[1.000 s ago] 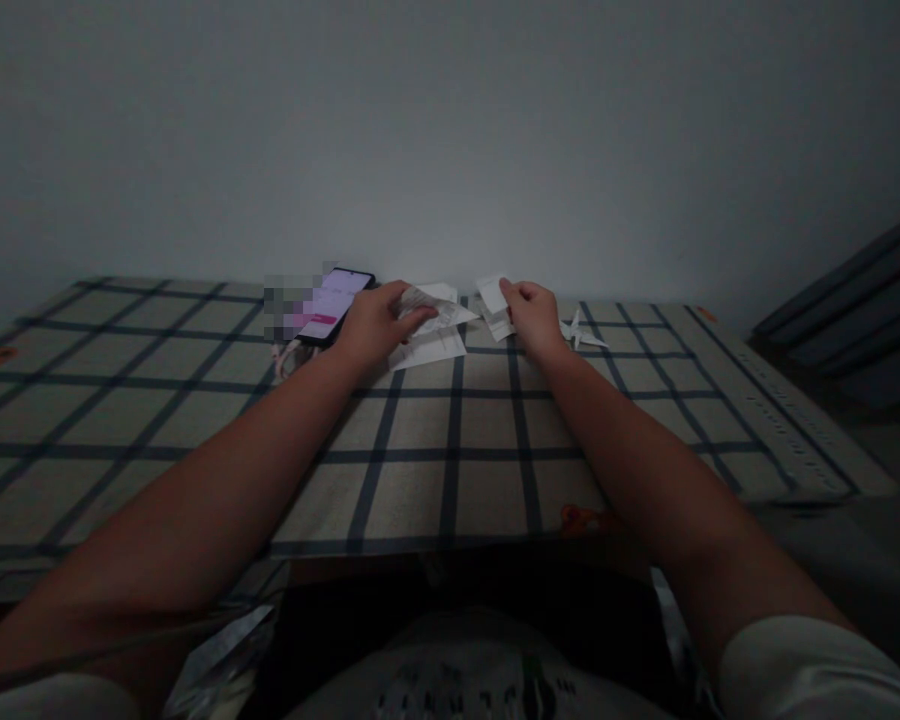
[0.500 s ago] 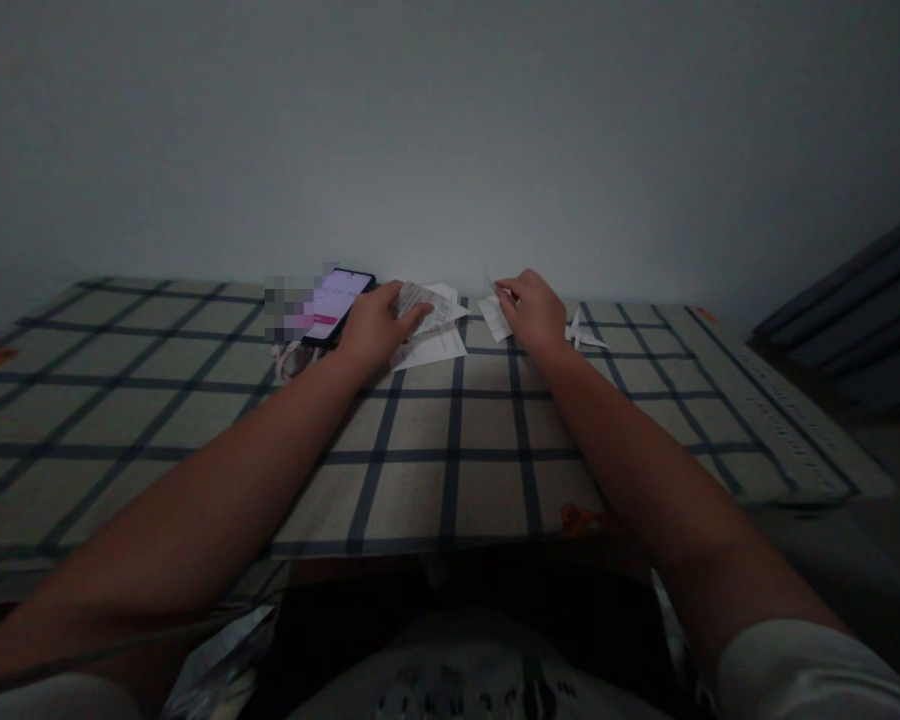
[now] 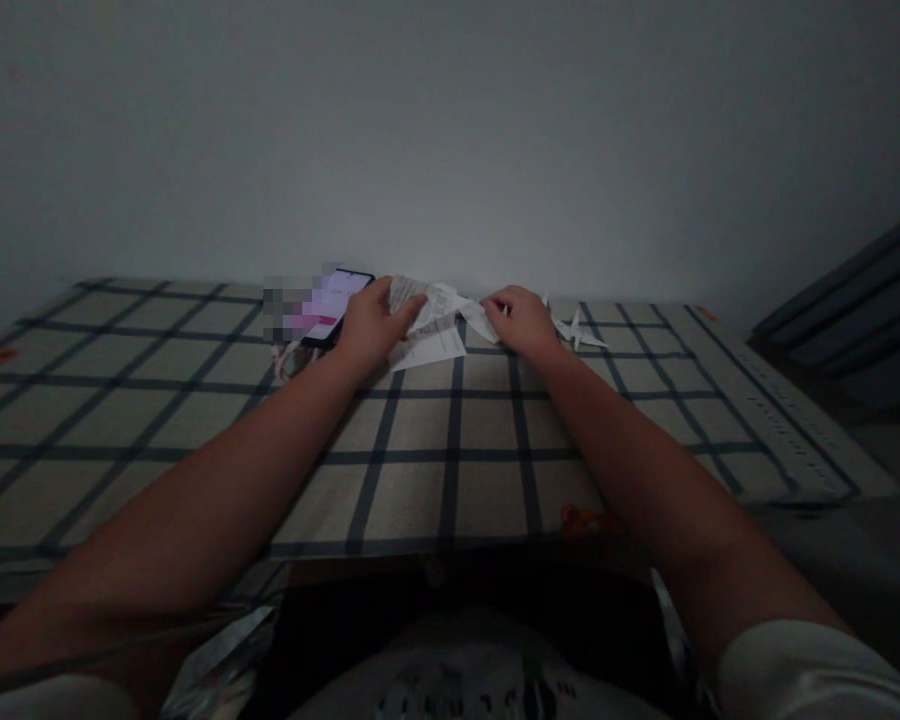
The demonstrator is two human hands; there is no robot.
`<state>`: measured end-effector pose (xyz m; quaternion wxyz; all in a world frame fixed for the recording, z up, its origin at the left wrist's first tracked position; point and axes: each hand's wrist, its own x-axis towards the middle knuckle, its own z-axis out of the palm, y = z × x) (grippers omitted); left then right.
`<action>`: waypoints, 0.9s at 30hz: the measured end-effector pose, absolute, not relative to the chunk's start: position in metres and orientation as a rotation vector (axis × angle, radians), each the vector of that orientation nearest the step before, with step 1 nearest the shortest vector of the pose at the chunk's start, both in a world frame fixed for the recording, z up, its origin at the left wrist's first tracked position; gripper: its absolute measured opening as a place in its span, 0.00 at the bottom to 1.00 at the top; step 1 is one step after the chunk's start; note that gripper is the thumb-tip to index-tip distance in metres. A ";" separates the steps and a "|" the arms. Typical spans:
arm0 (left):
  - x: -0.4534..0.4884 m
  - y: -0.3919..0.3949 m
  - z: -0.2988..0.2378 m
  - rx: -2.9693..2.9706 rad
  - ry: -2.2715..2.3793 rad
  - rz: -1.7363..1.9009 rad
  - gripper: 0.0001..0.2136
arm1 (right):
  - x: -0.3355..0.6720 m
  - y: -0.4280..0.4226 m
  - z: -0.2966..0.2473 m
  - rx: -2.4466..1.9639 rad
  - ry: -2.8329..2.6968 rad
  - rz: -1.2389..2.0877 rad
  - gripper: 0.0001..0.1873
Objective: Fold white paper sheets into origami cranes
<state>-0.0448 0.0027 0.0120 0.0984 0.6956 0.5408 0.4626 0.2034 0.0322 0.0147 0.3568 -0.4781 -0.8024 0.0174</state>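
Dim grey light, slight softness throughout, glowing phone screen (image 3: 341, 298), near-black shadow beneath the table (image 3: 416, 500).

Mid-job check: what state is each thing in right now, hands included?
Left hand: thumb and fingers spread, at the printed paper
Right hand: fingers bent, at the white paper; grip unclear
Printed paper: unfolded, uneven
Lower sheet: spread out, partly covered
White paper: partly hidden, folds unclear
Folded paper piece: folded into points
Phone: screen lit
Tablecloth: spread out
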 end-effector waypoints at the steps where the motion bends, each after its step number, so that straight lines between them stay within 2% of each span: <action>1: -0.044 0.001 0.013 2.055 1.624 1.396 0.16 | 0.203 0.032 0.016 -1.184 -2.014 0.114 0.17; 6: -0.038 -0.008 0.016 2.088 1.604 1.391 0.15 | 0.199 0.028 0.018 -1.026 -2.003 0.298 0.15; 10: -0.037 -0.008 0.016 2.060 1.555 1.407 0.14 | 0.198 0.027 0.018 -1.024 -2.023 0.290 0.13; 18: -0.037 -0.006 0.014 2.017 1.554 1.423 0.14 | 0.200 0.031 0.014 -1.024 -2.014 0.258 0.15; 27: -0.039 0.000 0.009 1.929 1.496 1.451 0.15 | 0.203 0.030 0.015 -0.981 -2.042 0.207 0.12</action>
